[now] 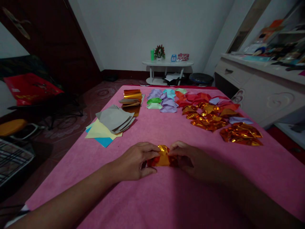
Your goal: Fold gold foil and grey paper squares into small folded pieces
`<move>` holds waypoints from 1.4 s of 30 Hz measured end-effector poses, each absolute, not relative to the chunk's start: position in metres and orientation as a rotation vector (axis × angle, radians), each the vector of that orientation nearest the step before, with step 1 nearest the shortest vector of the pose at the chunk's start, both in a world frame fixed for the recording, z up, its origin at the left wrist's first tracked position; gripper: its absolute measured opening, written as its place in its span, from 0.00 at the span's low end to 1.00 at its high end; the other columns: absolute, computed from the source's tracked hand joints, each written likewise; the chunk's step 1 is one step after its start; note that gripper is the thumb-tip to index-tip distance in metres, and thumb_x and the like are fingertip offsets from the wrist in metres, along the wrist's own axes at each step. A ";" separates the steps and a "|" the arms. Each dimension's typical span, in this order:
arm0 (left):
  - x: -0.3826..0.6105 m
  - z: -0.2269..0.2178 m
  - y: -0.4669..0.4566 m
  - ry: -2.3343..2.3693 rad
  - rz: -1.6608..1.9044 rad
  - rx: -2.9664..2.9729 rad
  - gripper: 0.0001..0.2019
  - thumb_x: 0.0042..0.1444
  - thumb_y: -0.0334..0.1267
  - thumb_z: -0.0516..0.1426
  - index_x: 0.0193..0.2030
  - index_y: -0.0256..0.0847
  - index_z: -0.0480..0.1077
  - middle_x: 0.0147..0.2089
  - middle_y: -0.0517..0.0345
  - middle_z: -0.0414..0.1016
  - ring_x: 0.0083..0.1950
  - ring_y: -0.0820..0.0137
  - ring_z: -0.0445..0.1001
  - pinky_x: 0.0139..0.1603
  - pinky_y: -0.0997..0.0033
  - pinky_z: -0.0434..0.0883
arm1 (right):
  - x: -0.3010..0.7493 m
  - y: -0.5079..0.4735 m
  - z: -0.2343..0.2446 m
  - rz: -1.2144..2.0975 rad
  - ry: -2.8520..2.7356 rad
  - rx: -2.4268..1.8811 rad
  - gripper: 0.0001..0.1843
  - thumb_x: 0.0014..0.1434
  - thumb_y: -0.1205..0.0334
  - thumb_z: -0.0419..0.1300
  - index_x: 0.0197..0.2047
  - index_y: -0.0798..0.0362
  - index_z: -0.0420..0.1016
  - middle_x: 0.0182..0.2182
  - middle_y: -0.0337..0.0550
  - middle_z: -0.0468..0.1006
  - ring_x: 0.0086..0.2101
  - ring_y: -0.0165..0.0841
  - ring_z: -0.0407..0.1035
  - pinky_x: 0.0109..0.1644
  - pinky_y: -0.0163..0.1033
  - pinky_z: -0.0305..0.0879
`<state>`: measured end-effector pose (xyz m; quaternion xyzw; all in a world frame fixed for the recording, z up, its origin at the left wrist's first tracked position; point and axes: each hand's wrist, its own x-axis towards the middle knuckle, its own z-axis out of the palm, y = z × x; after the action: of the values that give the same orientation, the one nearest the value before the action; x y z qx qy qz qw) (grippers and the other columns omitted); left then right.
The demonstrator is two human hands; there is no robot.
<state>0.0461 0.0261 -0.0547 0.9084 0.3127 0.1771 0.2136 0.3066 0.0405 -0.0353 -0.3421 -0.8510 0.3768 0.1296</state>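
Observation:
A folded piece of shiny gold foil paper (163, 157) rests on the pink cloth in front of me, between both hands. My left hand (139, 159) grips its left end, the fingers over the top and the thumb low at the near side. At the right end, my right hand (189, 160) pinches the foil; part of its thumb is in shadow. Ahead to the right lie several finished-looking gold foil folds (241, 134) and more gold ones (207, 121). Folded purple papers (169, 105) and a green one (154, 100) sit beyond my hands.
On the left of the pink-covered table (147, 194) are a fanned stack of grey sheets (114, 117), yellow and blue sheets (105, 142), and a gold foil stack (132, 98). Red folded papers (197, 97) lie far right. A white side table (168, 63) stands by the wall.

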 end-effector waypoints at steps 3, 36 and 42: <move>0.047 -0.058 0.026 0.850 0.560 2.479 0.21 0.51 0.29 0.56 0.53 0.40 0.68 0.55 0.50 0.71 0.52 0.66 0.70 0.55 0.63 0.68 | 0.307 0.038 -0.039 1.075 -2.441 -1.002 0.28 0.46 0.82 0.51 0.48 0.48 0.72 0.42 0.40 0.71 0.39 0.32 0.68 0.43 0.35 0.64; 0.059 -0.064 0.027 1.097 0.618 2.835 0.12 0.62 0.32 0.49 0.41 0.38 0.74 0.36 0.52 0.75 0.36 0.70 0.71 0.35 0.70 0.70 | 0.298 0.031 -0.046 1.002 -2.354 -1.062 0.21 0.48 0.80 0.53 0.43 0.51 0.73 0.40 0.43 0.72 0.37 0.31 0.68 0.38 0.33 0.66; 0.055 -0.059 0.027 1.112 0.534 2.863 0.12 0.62 0.32 0.50 0.43 0.40 0.74 0.41 0.52 0.75 0.39 0.68 0.70 0.36 0.68 0.70 | 0.298 0.029 -0.047 0.944 -2.365 -1.078 0.19 0.49 0.78 0.54 0.41 0.50 0.74 0.39 0.42 0.72 0.37 0.32 0.69 0.40 0.35 0.66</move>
<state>0.0551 0.0270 -0.0593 0.9183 0.3566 0.1712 0.0123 0.2982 0.0294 -0.0470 -0.3830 -0.8401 0.3354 0.1873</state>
